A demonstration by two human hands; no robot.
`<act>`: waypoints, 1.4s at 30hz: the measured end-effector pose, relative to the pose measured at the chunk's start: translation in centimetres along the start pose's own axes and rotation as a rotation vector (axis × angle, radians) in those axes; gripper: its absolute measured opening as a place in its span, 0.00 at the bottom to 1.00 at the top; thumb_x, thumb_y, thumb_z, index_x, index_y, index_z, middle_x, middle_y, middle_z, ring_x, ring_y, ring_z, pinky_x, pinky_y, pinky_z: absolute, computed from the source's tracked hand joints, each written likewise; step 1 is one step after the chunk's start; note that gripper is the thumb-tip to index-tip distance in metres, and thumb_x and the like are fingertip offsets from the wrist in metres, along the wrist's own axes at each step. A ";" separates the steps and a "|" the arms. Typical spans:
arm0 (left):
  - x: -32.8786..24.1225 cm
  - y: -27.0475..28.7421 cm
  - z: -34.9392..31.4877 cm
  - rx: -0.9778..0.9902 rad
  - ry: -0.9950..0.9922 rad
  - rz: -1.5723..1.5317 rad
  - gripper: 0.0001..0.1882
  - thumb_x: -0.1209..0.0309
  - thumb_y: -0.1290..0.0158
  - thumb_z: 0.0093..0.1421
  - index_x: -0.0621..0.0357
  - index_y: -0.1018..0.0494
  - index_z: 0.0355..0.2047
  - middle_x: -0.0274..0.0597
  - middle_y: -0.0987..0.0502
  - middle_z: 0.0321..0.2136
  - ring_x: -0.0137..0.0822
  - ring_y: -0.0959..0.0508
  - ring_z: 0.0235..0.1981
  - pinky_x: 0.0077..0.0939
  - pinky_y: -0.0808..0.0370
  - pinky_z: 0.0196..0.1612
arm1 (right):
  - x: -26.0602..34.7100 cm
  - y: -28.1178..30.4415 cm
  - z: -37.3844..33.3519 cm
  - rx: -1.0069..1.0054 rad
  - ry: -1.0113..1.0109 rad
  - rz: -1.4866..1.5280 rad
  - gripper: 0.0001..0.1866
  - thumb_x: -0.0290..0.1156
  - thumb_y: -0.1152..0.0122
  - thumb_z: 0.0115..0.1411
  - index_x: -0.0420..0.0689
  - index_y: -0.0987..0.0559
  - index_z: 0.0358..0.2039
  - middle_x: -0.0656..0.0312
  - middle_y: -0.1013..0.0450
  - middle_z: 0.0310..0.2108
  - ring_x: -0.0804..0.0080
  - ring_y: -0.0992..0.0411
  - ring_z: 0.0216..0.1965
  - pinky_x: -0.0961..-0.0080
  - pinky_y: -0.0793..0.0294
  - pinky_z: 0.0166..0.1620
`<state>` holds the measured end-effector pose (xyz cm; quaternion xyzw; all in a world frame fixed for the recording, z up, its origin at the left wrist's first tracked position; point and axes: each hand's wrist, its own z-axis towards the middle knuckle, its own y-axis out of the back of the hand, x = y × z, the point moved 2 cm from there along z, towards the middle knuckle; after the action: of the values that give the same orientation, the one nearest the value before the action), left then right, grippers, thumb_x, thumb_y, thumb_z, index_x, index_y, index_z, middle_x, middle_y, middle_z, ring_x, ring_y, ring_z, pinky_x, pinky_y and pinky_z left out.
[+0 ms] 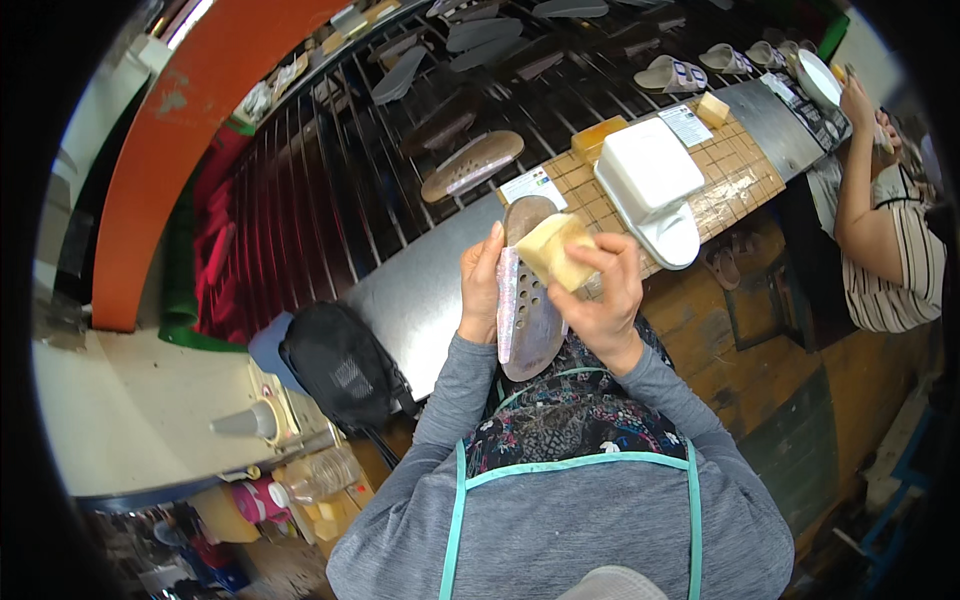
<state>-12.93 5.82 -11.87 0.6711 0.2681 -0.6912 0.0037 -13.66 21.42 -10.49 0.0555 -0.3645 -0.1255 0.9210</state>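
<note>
My left hand grips a sandal by its left edge, holding it upright in front of my apron. The sandal has a brown sole and a glittery pinkish strap with a row of round holes. In my right hand is a pale yellow sponge, pressed against the upper part of the sandal. The sponge covers part of the sole and strap. Just beyond my hands, a white plastic container stands on the tiled board at the bench edge.
Ahead runs a rack of metal rods bearing several soles; a similar sandal lies nearest. Finished-looking sandals sit far right. A black bag rests at left, near a clear bottle. At right, a person in striped clothing holds a white bowl.
</note>
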 end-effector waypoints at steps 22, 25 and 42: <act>1.9 2.8 29.0 -0.199 -0.021 -0.028 0.01 0.74 0.48 0.61 0.55 0.29 0.33 0.35 0.27 0.27 0.30 0.28 0.24 0.23 0.31 0.26 | -11.8 -1.8 -4.2 0.208 -1.156 1.722 0.26 0.28 0.46 0.52 0.43 0.35 0.54 0.57 0.32 0.49 0.63 0.32 0.53 0.61 0.33 0.57; 6.4 0.6 32.8 -0.132 0.185 -0.189 0.02 0.75 0.46 0.60 0.54 0.28 0.31 0.34 0.27 0.25 0.29 0.26 0.25 0.21 0.31 0.26 | -12.0 -1.8 -4.5 0.201 -1.148 1.736 0.24 0.28 0.46 0.52 0.43 0.34 0.52 0.57 0.32 0.48 0.63 0.32 0.52 0.60 0.33 0.56; 2.0 6.5 9.4 -0.339 -0.298 1.038 0.15 0.62 0.44 0.58 0.64 0.21 0.34 0.47 0.19 0.25 0.30 0.22 0.26 0.26 0.27 0.33 | -12.1 -2.0 -4.2 0.261 -1.176 1.772 0.26 0.26 0.46 0.51 0.44 0.35 0.52 0.56 0.32 0.50 0.61 0.33 0.53 0.59 0.31 0.55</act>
<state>-19.44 -2.55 -16.57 0.6001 0.0070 -0.6332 0.4888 -19.68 22.84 -21.90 -0.1999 -0.6720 0.6208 0.3509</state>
